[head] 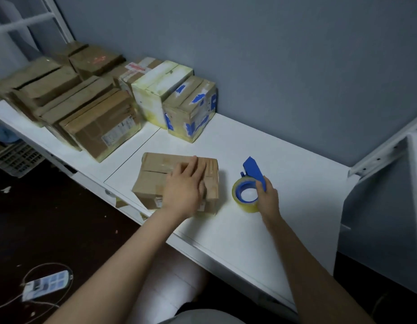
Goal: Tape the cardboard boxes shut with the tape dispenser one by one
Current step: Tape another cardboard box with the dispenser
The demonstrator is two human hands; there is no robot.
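Note:
A small brown cardboard box (pixel 156 174) lies on the white desk (pixel 261 230) in front of me, its top flaps closed with a seam running across. My left hand (pixel 185 185) rests flat on the box's top, fingers straight. To the right, a blue tape dispenser (pixel 250 181) with a roll of clear yellowish tape stands on the desk. My right hand (pixel 268 197) grips the dispenser's handle from the near side.
Several more cardboard boxes (pixel 100 122) are stacked along the desk's back left, among them a white-yellow one (pixel 156 94) and one with blue tape scraps (pixel 191 108). A grey wall runs behind. A power strip (pixel 45 285) lies on the dark floor.

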